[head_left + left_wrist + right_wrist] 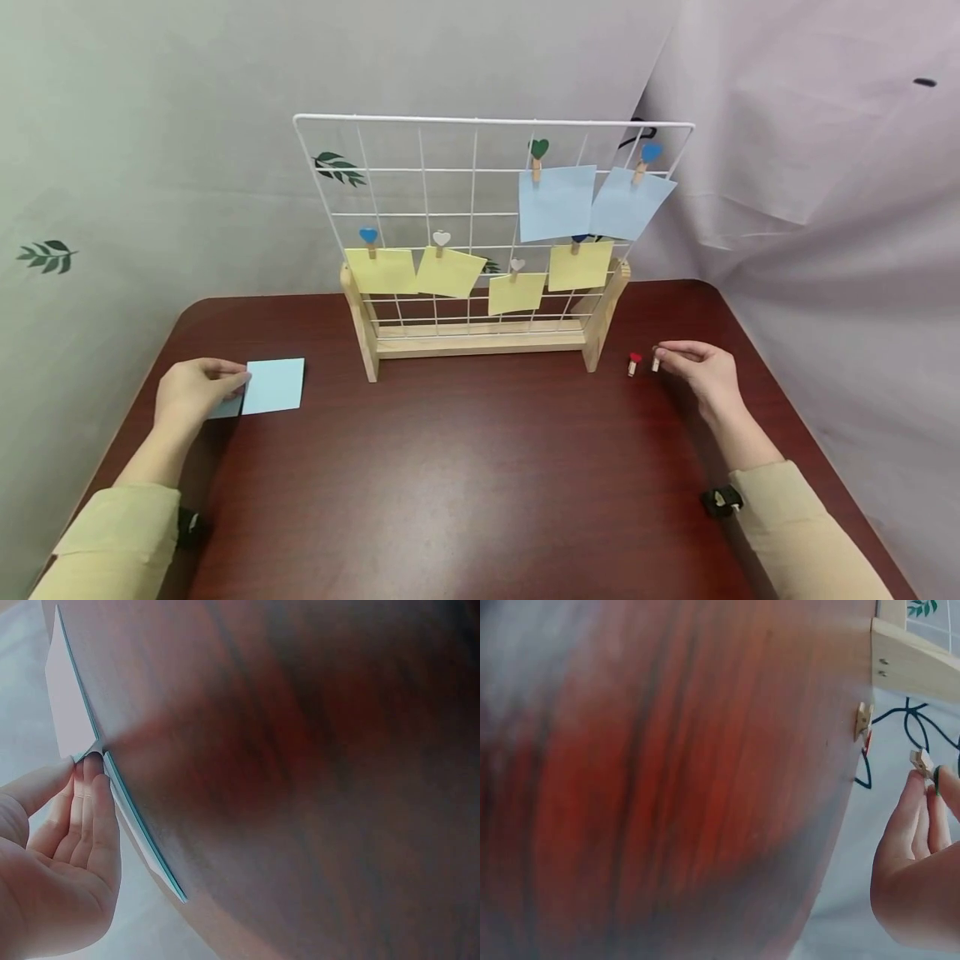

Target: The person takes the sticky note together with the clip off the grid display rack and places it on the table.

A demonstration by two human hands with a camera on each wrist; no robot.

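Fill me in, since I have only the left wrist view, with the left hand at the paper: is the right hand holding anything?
Observer: Yes, the right hand pinches a small pale wooden clip.
Reviewer: Are any more clips lying near it?
Observer: One small wooden clip with a red heart rests on the glossy reddish-brown tabletop, just left of that hand.
Reviewer: And is any paper hung up?
Observer: Yes, six sheets are clipped to a white wire grid: two light blue paper squares above four yellow paper sheets.
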